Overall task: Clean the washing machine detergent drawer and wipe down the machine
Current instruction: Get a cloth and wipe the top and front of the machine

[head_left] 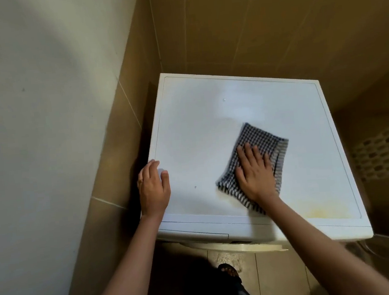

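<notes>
Right now the checked cloth [259, 136] lies flat on the white top of the washing machine [198, 123], a bit right of the middle. The right hand [255, 174] presses down on it with flat, straight fingers [247, 150]. The cloth sticks out past the fingertips and on both sides. The left hand [153, 189] rests on the left edge of the top, fingers loosely bent, holding nothing. A yellow stain [323, 211] sits near the front right corner.
</notes>
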The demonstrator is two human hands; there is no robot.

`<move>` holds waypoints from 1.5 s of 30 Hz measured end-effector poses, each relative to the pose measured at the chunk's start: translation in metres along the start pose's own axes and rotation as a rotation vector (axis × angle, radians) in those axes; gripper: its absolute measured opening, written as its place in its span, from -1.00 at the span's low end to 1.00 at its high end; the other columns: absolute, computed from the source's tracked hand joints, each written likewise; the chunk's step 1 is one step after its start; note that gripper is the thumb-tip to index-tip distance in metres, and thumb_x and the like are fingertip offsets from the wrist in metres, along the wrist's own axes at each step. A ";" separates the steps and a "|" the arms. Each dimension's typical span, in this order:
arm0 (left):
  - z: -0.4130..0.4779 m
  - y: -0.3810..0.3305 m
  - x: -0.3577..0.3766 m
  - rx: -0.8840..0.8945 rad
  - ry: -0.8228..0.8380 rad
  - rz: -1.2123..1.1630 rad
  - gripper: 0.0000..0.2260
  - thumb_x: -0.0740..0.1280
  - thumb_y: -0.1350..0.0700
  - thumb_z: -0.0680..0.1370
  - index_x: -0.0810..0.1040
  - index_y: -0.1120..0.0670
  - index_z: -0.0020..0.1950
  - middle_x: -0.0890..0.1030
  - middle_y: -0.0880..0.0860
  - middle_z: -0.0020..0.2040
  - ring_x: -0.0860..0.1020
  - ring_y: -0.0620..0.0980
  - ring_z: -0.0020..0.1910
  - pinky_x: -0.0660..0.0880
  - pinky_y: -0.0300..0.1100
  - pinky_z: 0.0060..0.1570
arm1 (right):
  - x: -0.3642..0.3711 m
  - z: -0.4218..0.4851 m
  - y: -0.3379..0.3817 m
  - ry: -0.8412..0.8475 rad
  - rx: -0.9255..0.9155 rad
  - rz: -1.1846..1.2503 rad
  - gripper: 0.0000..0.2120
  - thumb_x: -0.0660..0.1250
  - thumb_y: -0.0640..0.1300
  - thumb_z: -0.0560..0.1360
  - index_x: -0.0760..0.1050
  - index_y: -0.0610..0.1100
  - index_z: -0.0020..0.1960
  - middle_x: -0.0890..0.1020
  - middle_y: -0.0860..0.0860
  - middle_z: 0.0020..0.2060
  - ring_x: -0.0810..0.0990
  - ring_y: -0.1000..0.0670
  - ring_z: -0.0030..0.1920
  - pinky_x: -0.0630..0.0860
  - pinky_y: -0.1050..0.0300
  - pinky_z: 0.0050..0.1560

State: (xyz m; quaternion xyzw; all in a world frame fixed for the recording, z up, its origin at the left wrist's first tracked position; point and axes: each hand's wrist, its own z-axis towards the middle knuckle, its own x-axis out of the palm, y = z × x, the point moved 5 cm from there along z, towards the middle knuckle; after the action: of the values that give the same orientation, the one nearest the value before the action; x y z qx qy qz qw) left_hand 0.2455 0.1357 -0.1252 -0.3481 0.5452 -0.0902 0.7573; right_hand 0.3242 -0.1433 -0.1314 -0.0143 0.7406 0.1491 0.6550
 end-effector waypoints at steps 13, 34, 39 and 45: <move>0.006 0.000 0.002 -0.003 -0.034 0.017 -0.58 0.07 -0.02 0.60 0.52 0.24 0.22 0.57 0.18 0.20 0.51 0.18 0.19 0.40 0.04 0.22 | 0.026 0.004 0.131 0.112 -0.353 0.029 -0.40 -0.10 0.15 0.55 -0.11 0.08 0.56 -0.09 0.07 0.54 -0.19 -0.01 0.54 -0.30 -0.09 0.47; 0.070 -0.027 0.027 0.016 -0.027 -0.059 -0.58 0.10 -0.05 0.59 0.51 0.25 0.18 0.57 0.18 0.17 0.50 0.20 0.17 0.36 -0.07 0.20 | 0.013 0.001 0.051 -0.063 -0.015 0.018 -0.36 -0.03 0.13 0.51 0.10 -0.08 0.54 0.12 -0.05 0.52 0.06 -0.12 0.53 -0.07 -0.14 0.47; 0.084 -0.033 0.037 0.042 -0.010 -0.035 -0.57 0.09 -0.05 0.61 0.51 0.26 0.19 0.57 0.20 0.16 0.49 0.19 0.19 0.38 -0.04 0.21 | 0.024 0.022 0.107 0.001 -0.198 0.010 -0.37 0.02 0.10 0.50 0.14 -0.09 0.53 0.18 -0.06 0.51 0.09 -0.14 0.52 -0.03 -0.19 0.42; 0.099 -0.033 0.044 0.036 -0.035 -0.015 -0.58 0.09 -0.05 0.60 0.51 0.25 0.19 0.56 0.20 0.17 0.49 0.18 0.17 0.40 -0.04 0.18 | 0.012 0.102 0.109 0.061 -0.274 0.051 -0.35 -0.20 0.17 0.49 -0.07 0.03 0.56 -0.05 0.05 0.54 -0.14 0.00 0.54 -0.29 -0.04 0.49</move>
State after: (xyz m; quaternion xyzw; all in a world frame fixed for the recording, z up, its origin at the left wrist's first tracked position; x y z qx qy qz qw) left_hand 0.3586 0.1309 -0.1219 -0.3399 0.5275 -0.0997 0.7722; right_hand 0.3977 -0.0130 -0.1309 -0.0890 0.7331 0.2649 0.6200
